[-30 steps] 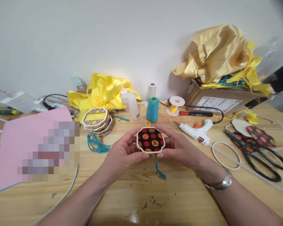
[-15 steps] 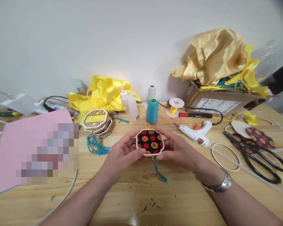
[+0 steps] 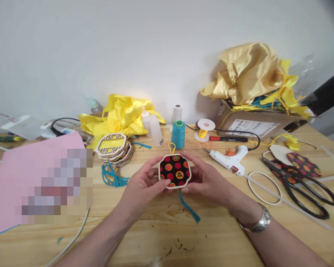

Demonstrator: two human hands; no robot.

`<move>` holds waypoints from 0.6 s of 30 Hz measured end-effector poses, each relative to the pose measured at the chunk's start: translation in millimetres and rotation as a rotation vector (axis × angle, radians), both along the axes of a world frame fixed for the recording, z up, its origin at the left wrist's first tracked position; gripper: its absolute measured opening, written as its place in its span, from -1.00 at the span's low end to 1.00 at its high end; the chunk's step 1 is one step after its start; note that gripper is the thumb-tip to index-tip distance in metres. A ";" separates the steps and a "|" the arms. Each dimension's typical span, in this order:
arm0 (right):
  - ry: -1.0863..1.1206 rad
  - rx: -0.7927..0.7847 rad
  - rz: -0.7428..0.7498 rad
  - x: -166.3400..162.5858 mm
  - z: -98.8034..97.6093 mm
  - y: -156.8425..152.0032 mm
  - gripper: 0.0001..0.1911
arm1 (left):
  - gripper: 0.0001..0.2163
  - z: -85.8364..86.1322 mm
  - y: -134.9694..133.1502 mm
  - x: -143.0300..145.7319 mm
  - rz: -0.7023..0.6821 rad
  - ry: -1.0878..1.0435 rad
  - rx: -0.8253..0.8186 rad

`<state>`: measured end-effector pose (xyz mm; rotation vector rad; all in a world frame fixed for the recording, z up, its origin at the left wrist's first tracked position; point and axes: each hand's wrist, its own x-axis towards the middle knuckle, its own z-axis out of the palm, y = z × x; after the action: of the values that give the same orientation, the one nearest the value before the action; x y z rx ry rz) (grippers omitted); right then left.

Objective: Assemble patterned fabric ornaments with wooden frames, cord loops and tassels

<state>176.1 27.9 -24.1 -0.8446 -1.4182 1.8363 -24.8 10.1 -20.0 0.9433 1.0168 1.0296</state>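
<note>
Between my two hands is a flat pendant (image 3: 174, 171) with a pale wooden frame and black fabric printed with red dots and flowers. A yellow cord loop (image 3: 172, 148) rises from its top, and a teal tassel (image 3: 189, 208) hangs below. My left hand (image 3: 147, 180) grips the left side, thumb on the front lower edge. My right hand (image 3: 204, 178) holds the right side, its thumb at the lower corner. The fingers behind the pendant are partly hidden. To the left lies a stack of similar lattice-framed pendants (image 3: 111, 144) with teal tassels (image 3: 114, 178).
Behind stand a teal thread cone (image 3: 178, 135), glue bottles (image 3: 156, 129) and a yellow thread spool (image 3: 203, 131). Rightward are a glue gun (image 3: 228, 159), a hoop (image 3: 265, 188), black scissors (image 3: 300, 189) and a cardboard box (image 3: 225, 116) of fabric. A pink sheet (image 3: 13, 185) lies left.
The pendant and both hands have shifted very slightly left and down in view, with the grip unchanged. The camera's view has tilted a little, so the background sits lower.
</note>
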 end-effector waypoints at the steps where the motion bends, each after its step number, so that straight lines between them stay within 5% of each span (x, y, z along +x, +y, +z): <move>1: -0.021 0.001 -0.004 0.3 2.2 0.0 -0.02 | -0.45 0.3 0.2 -0.2 0.002 -0.002 0.006; 4: -0.140 0.046 -0.090 1.4 9.1 1.6 -0.02 | -0.45 1.8 -0.5 -0.2 -0.003 0.006 0.024; 9: -0.210 0.110 -0.255 0.8 17.5 5.9 -0.64 | -0.48 2.6 -6.5 3.2 -0.015 0.090 0.121; 18: -0.253 0.170 -0.411 0.9 16.3 5.3 -0.82 | -0.45 -10.4 -12.2 0.5 -0.092 0.285 0.318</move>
<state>177.0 33.2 -7.8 -1.2093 -1.4016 1.3179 -24.2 -2.1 -30.5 1.4162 1.0478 1.0161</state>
